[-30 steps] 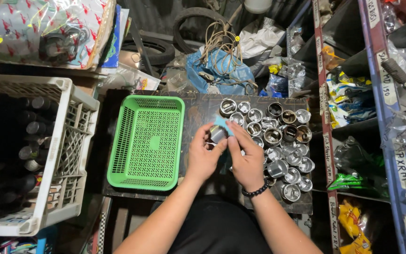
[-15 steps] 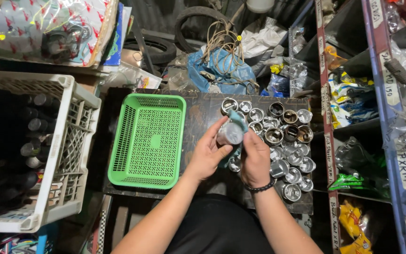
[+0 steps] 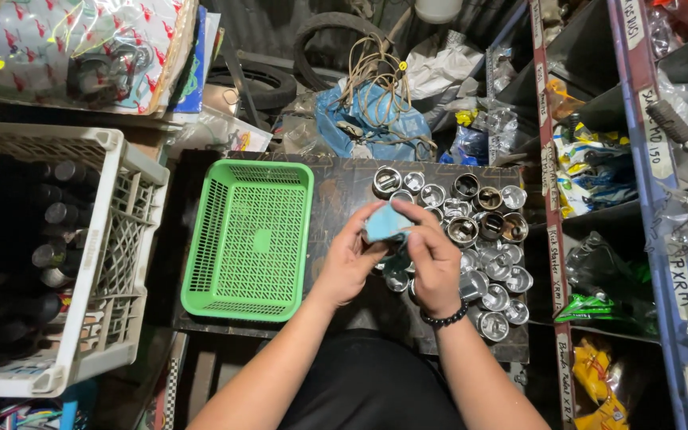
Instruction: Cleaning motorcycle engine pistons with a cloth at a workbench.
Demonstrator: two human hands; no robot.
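Note:
Both my hands meet over a dark worktop [image 3: 344, 191], just right of a green plastic basket [image 3: 250, 237]. My right hand [image 3: 431, 259] presses a light blue cloth [image 3: 384, 224] around a small metal cup-shaped part that the cloth mostly hides. My left hand [image 3: 349, 259] cups the same bundle from the left side. Several shiny metal cup-shaped parts [image 3: 487, 239] stand in a cluster on the worktop just right of and beneath my hands. A black bead bracelet [image 3: 443, 320] circles my right wrist.
A white plastic crate [image 3: 113, 239] holding dark bottles stands at the left. Behind the worktop lie a blue bag with coiled wire [image 3: 376, 111] and a tyre [image 3: 344, 32]. Shelving with packaged goods [image 3: 599, 159] lines the right side.
The metal part was visible between my hands a second ago; now the blue cloth covers it. My hands have stayed close together above the worktop.

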